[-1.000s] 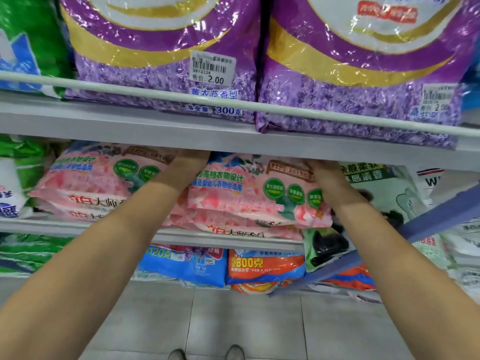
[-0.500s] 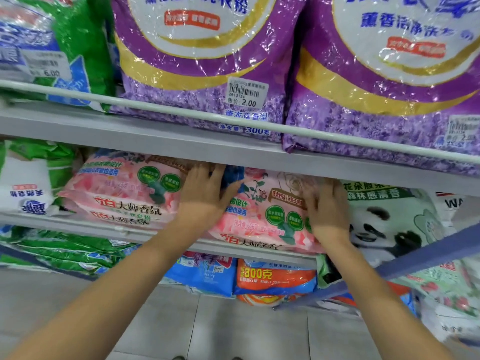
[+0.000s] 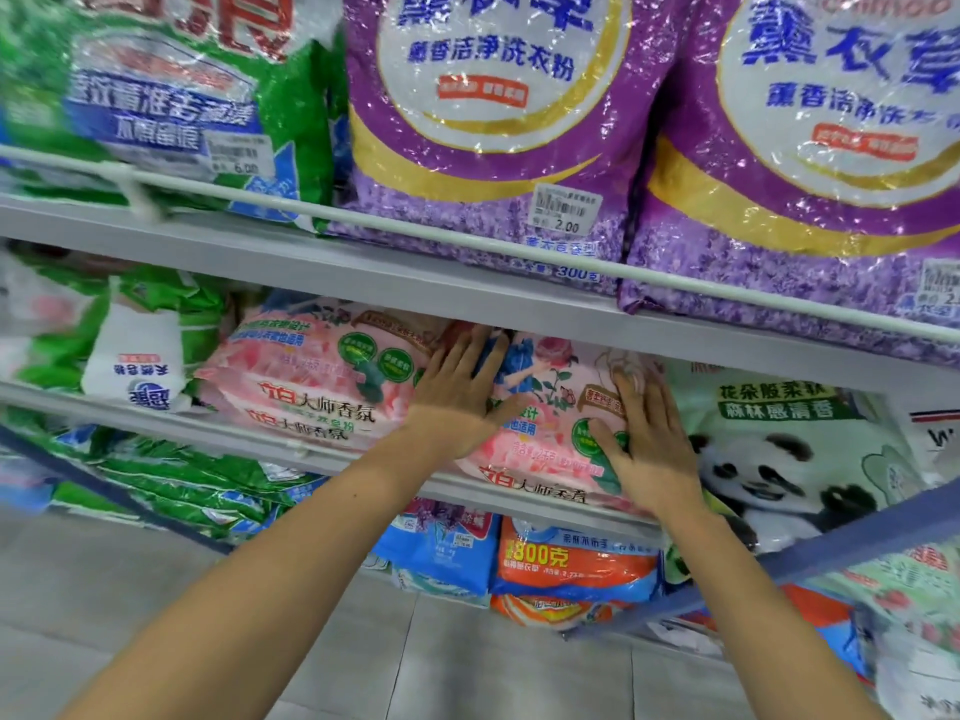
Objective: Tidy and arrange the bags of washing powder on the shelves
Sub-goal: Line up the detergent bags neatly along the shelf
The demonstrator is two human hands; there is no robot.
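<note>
Two stacks of pink washing powder bags lie on the middle shelf (image 3: 332, 462). My left hand (image 3: 460, 392) lies flat with spread fingers on the left side of the right pink bag (image 3: 550, 407), at the gap to the left pink stack (image 3: 306, 376). My right hand (image 3: 647, 439) presses flat on the same bag's right side, beside the pale green panda bag (image 3: 795, 459). Neither hand curls around anything.
Two purple bags (image 3: 488, 116) and a green bag (image 3: 166, 96) stand on the upper shelf behind a white rail (image 3: 415, 228). Green-and-white bags (image 3: 130, 345) lie left on the middle shelf. Blue and orange bags (image 3: 571, 563) fill the bottom shelf; a blue bar (image 3: 831, 553) crosses at right.
Both hands have come out from deep under the shelf and now lie flat on the front of the right pink bag. The view has tilted up and right.
</note>
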